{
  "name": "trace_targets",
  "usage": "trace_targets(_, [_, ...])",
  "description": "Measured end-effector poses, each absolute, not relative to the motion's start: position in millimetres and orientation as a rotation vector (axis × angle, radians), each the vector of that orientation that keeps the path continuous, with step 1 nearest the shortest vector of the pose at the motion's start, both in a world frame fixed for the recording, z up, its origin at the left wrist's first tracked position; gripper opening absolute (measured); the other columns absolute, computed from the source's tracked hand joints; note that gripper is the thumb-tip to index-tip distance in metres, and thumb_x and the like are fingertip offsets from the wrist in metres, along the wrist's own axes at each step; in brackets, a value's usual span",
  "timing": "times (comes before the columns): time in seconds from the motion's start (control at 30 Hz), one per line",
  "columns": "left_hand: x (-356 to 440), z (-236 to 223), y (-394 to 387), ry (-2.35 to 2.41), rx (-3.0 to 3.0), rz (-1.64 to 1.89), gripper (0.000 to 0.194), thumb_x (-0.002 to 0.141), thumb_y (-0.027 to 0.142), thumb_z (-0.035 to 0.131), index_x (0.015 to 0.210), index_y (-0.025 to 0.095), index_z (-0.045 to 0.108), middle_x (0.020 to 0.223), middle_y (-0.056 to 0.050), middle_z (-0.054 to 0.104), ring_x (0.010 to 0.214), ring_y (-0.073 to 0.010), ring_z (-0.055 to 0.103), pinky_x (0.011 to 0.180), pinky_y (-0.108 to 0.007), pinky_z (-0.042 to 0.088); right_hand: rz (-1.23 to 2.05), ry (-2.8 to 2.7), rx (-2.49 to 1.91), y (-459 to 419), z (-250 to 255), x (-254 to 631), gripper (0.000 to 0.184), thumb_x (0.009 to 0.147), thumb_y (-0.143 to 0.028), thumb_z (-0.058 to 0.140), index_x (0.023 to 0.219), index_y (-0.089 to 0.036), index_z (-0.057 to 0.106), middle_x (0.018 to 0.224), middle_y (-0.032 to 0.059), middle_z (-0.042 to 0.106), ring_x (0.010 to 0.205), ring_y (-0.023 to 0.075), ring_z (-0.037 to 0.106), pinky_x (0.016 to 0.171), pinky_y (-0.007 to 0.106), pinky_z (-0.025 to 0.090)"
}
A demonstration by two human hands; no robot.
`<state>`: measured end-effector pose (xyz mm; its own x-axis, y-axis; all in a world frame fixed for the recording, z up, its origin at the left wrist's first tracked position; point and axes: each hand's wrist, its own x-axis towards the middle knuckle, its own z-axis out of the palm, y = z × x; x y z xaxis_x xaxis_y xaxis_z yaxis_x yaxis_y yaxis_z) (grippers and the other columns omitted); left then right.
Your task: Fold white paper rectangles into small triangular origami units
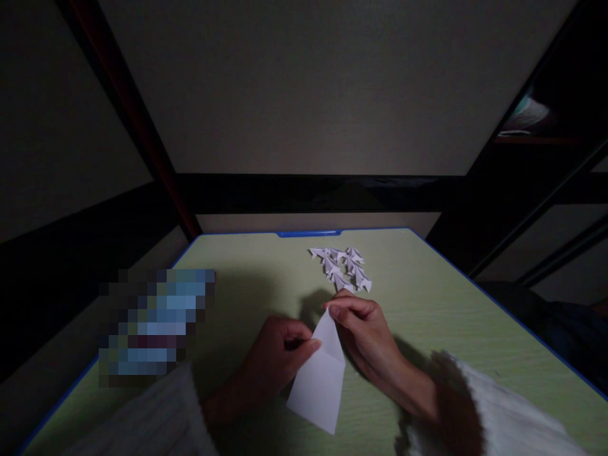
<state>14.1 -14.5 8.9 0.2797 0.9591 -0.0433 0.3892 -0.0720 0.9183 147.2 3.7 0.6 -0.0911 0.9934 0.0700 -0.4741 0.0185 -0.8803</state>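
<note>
A white sheet of paper, folded to a point at its far end, is held between both hands above the table. My left hand pinches its left edge between thumb and fingers. At the pointed tip, my right hand grips the paper with thumb and forefinger. A crease runs across the sheet near its middle. Just beyond my right hand, several small folded white paper pieces lie in a loose cluster on the table.
The pale green table has a blue rim and a blue handle-like strip at its far edge. A pixelated, blurred object lies at the left. Behind the table stands a light panel; a dark shelf is at the right.
</note>
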Motion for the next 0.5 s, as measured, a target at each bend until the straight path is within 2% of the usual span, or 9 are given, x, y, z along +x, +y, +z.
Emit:
trace_targets(0.27, [12.7, 11.7, -14.1, 1.262, 1.610, 0.757, 0.024, 0.064, 0.025, 0.048, 0.044, 0.014, 0.042, 0.044, 0.005, 0.037, 0.044, -0.0068, 0.034, 0.042, -0.019, 0.024, 1.443, -0.681, -0.809, 20.4, 10.9, 161.6, 0.008, 0.050, -0.017, 0.070, 0.054, -0.015, 0.065, 0.056, -0.0029, 0.058, 0.053, 0.0048, 0.044, 0.051, 0.016, 0.034])
trace_targets(0.4, [12.8, 12.2, -13.3, 1.258, 1.590, 0.790, 0.022, 0.064, 0.023, 0.048, 0.044, 0.014, 0.044, 0.043, 0.005, 0.038, 0.043, -0.0066, 0.034, 0.042, -0.018, 0.025, 1.513, -0.965, -0.860, 14.3, 8.3, 158.9, 0.013, 0.054, -0.022, 0.070, 0.065, -0.015, 0.066, 0.055, -0.0033, 0.058, 0.050, 0.0045, 0.044, 0.049, 0.017, 0.033])
trace_targets(0.5, [13.1, 9.9, -13.6, 1.252, 1.588, 0.796, 0.021, 0.064, 0.023, 0.048, 0.046, 0.013, 0.047, 0.045, 0.004, 0.041, 0.044, -0.0070, 0.036, 0.042, -0.018, 0.026, 1.541, -1.216, -0.894, 8.3, 6.1, 156.0, 0.011, 0.057, -0.023, 0.068, 0.057, -0.013, 0.063, 0.051, -0.0040, 0.054, 0.047, 0.0047, 0.044, 0.046, 0.018, 0.031])
